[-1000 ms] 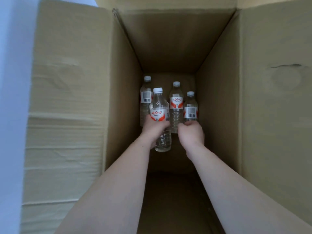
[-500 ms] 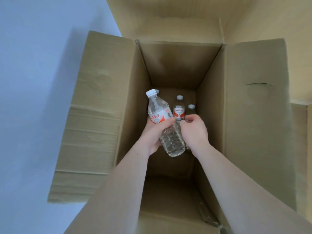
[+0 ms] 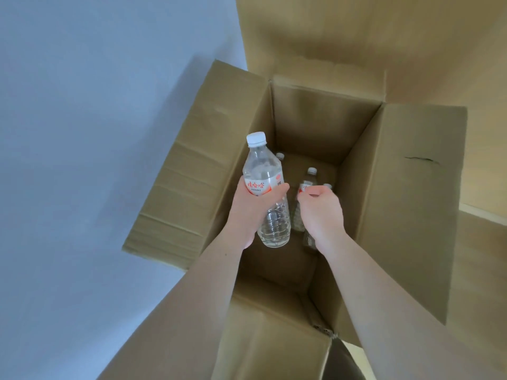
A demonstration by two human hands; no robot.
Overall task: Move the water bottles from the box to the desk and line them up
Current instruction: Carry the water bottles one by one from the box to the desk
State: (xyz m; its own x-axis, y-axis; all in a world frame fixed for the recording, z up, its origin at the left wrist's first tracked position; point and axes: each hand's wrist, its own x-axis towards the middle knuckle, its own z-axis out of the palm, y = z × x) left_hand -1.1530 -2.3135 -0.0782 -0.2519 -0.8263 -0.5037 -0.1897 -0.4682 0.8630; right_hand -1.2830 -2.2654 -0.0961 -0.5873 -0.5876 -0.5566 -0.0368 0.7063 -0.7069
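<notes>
The left hand (image 3: 253, 212) grasps a clear bottle (image 3: 267, 187), white cap, red-and-white label, above the open box (image 3: 406, 215). The right hand (image 3: 322, 212) hangs loosely curled, holding nothing. Three bottles (image 3: 308, 179) stand inside.

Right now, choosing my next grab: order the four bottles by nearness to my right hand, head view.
1. Rightmost bottle and middle bottle, beside right hand: too close to call.
2. Held bottle, in left hand.
3. Back-left bottle, deepest.
</notes>
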